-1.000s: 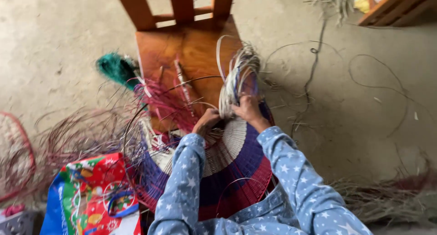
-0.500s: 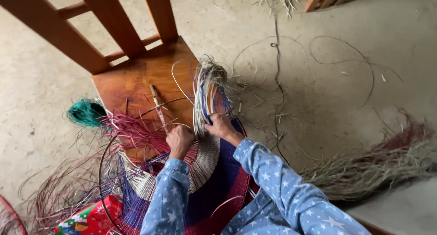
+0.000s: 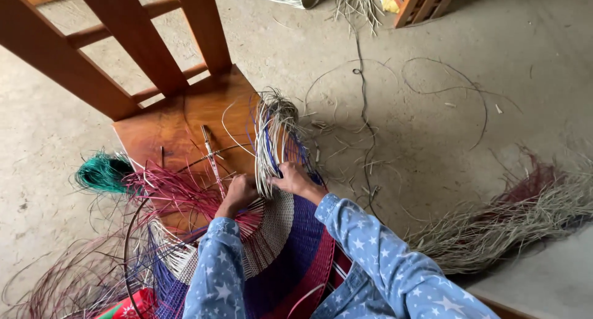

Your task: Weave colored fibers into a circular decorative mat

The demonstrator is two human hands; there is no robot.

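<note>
Both hands were down at the rim of the round woven basket of cream, purple and red bands (image 3: 278, 245), which lay against the wooden chair seat (image 3: 179, 127). The right hand (image 3: 295, 180) was closed around the tuft of pale loose straw strands (image 3: 272, 133) rising just above it. The left hand (image 3: 239, 192) was curled tight on the weave beside the pink strands (image 3: 167, 192); its grip was partly hidden. A green fibre bundle (image 3: 102, 172) lay well left.

Bare grey concrete floor (image 3: 469, 41), lit w/ soft daylight, strewn w/ loose fibre scraps. Wooden chair (image 3: 133, 53) is seen upper left; wooden crate (image 3: 426, 0) at top edge.
</note>
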